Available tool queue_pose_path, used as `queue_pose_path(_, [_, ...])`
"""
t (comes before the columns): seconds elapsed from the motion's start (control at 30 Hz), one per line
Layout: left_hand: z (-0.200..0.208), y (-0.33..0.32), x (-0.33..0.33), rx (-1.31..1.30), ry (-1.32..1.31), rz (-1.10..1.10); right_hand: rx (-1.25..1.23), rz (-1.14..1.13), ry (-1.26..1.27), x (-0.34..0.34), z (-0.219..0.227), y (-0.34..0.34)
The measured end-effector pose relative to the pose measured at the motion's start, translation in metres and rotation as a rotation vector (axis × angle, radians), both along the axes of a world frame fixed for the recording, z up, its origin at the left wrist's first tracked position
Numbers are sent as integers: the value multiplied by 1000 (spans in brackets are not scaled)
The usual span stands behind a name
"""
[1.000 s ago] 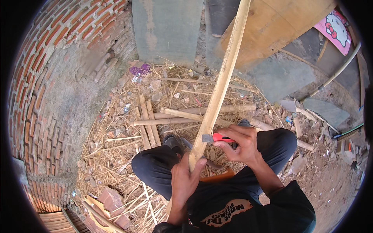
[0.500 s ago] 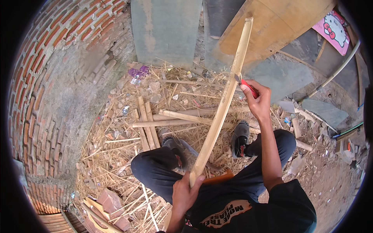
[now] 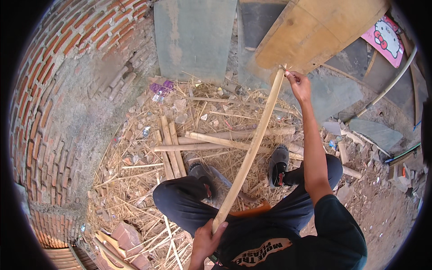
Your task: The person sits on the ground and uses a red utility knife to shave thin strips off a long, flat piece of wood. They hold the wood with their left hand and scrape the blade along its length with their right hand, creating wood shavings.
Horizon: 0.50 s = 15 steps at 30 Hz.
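Observation:
A long pale bamboo strip (image 3: 253, 150) slants upward in front of me, from my lap to the far right. Its lower end is gripped by my left hand (image 3: 206, 240), with the thumb along the edge. At the far tip, my right hand (image 3: 299, 85) is closed on a small red-handled knife (image 3: 287, 72). Most of that handle is hidden in my fingers. The blade lies across the strip's upper end, touching it or very close, where small shavings stick out. Below the strip, between my legs, rests an orange-brown piece (image 3: 252, 210), partly covered.
Bamboo pieces (image 3: 171, 148) lie crossed on ground strewn with straw and rubble. A brick wall (image 3: 49, 108) rises at the left. Boards (image 3: 193, 40) lean at the back, and a pale pole (image 3: 391, 85) slants at the right. Broken bricks (image 3: 128, 236) sit near the lower left.
My right hand has slid the knife up along the bamboo strip to its far tip, straightening the arm. The strip's lower end and my left hand have shifted slightly down and left.

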<state>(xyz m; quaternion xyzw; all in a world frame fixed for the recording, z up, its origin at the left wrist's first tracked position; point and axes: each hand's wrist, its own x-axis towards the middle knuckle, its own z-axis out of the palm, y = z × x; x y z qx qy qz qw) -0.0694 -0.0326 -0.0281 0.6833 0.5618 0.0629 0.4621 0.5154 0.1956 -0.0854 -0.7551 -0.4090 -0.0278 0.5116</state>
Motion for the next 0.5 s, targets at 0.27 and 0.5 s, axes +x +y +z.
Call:
queue_pose_path(0.27, [-10, 5, -14, -154, -67, 17, -33, 43, 70, -13, 1, -6])
queue_pose_path(0.5, [-12, 1, -35, -246, -40, -31, 2, -255, 140, 48, -21, -6])
